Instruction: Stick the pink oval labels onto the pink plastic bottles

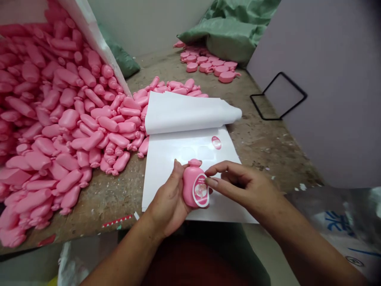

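One pink bottle (188, 186) sits in L hand (168, 204), fingers curled round it, above white sheet (163, 171). R hand (253, 184) part-open, thumb & forefinger nearly together at label (201, 195)'s upper R edge; can't tell if pinching or just pressing. Label could crease or end up crooked, prob. if bottle rolls or fingertips drag. Neck points away from wearer, long axis approx. fore-aft.

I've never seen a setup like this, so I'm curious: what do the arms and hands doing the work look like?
They're a person's, not a machine's. The left hand and right hand are ungloved, and both forearms show no sleeves. No watch, bracelet, cable or marking shows; some fingers are partly hidden, so rings can't be fully ruled out.
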Tool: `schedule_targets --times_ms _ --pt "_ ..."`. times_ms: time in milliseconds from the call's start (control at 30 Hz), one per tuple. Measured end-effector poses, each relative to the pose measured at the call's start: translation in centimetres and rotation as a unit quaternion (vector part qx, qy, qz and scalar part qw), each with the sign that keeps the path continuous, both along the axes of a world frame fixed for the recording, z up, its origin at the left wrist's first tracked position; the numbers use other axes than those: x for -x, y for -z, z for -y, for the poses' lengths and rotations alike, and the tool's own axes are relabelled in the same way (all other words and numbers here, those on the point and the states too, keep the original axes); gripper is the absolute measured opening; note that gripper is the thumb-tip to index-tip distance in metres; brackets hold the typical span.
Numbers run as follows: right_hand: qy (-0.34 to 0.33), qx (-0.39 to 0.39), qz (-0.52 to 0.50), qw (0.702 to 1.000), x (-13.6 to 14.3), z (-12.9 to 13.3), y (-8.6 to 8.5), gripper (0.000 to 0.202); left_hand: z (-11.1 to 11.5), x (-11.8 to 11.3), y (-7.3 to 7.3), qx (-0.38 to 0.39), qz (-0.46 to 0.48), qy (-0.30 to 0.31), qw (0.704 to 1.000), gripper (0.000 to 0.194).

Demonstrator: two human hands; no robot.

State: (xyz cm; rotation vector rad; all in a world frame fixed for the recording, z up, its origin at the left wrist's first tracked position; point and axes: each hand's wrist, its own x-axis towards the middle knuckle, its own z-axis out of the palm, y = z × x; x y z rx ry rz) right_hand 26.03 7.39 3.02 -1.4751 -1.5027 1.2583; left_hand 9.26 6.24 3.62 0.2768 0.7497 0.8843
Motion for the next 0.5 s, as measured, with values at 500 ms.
schedule_targets --times_ms 500 --pt "-0.019 -0.023 0.003 1.000 -0.10 0.22 0.31 0.025 0.44 0.10 0.52 -0.012 -0.021 -0.006 1.000 0.041"
